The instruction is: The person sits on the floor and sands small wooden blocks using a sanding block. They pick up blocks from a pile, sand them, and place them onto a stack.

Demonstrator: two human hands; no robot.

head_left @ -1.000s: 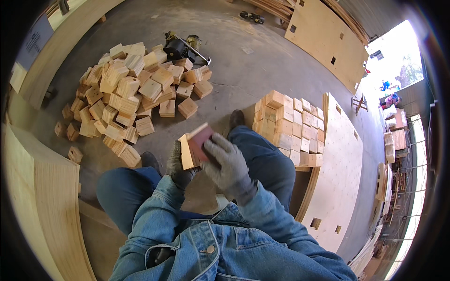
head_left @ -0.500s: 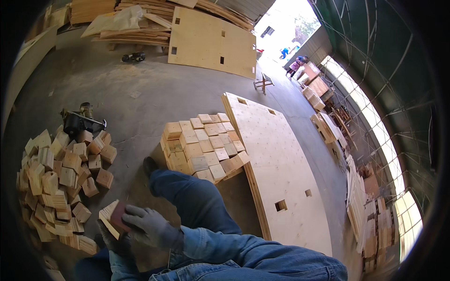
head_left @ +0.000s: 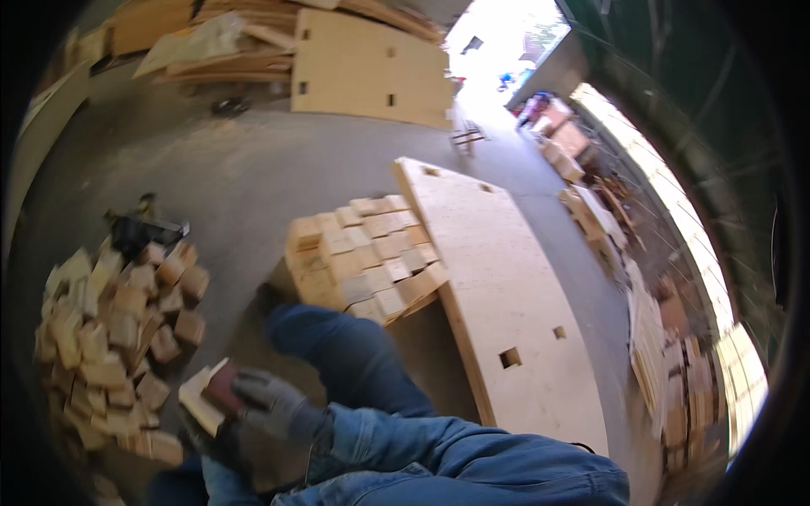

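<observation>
My left hand [head_left: 221, 445], in a dark grey glove, is closed around a pale wooden block [head_left: 199, 401] from below, at the lower left. Against the upper right part of that block sits a reddish-brown sanding block [head_left: 222, 387], gripped by my grey-gloved right hand [head_left: 277, 406]. Part of the wooden block is hidden behind the sanding block, and most of my left fingers are out of sight. Left of my hands lies a loose heap of similar wooden blocks [head_left: 131, 304]. Beyond my knee, more blocks [head_left: 371, 253] stand stacked in neat rows.
A large plywood panel [head_left: 498, 278] with square cut-outs lies right of the stacked blocks. A dark power tool [head_left: 139, 232] rests behind the heap. Farther off are another panel [head_left: 371, 67], a folding stool [head_left: 467, 137], timber along the right wall and a person [head_left: 533, 108].
The sanding block and my right hand have shifted slightly right against the wooden block. The whole view has moved a little and is blurred. Both hands keep their hold.
</observation>
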